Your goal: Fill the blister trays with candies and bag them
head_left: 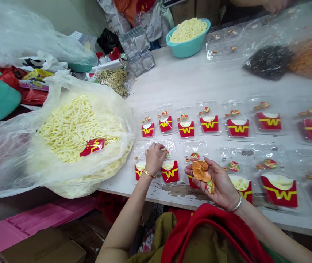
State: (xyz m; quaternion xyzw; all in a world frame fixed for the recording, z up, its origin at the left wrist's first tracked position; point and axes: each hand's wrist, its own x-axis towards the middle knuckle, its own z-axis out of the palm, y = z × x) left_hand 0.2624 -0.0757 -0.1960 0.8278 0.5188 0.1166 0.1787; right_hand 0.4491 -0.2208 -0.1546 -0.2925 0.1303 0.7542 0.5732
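My left hand (154,157), wearing a gold bangle, reaches over a clear plastic blister tray (174,146). Its fingers are pinched beside a small toy pizza (167,153), and whatever they hold is hidden. In that tray sits a red fries box (170,171) with a yellow W. To the right, my right hand (223,184) is turned palm up with its fingers curled around several round orange pieces (199,170). A toy pizza piece (210,187) with a red and green face lies among them. Another red fries box is partly covered by this hand.
Two rows of blister trays (209,118) with fries boxes and toy pizzas line the table (166,84). A large plastic bag (112,98) of pale toy fries (70,128) lies left. A turquoise basin (185,49) and filled bags (269,62) stand behind. Another person's hand (276,4) shows top right.
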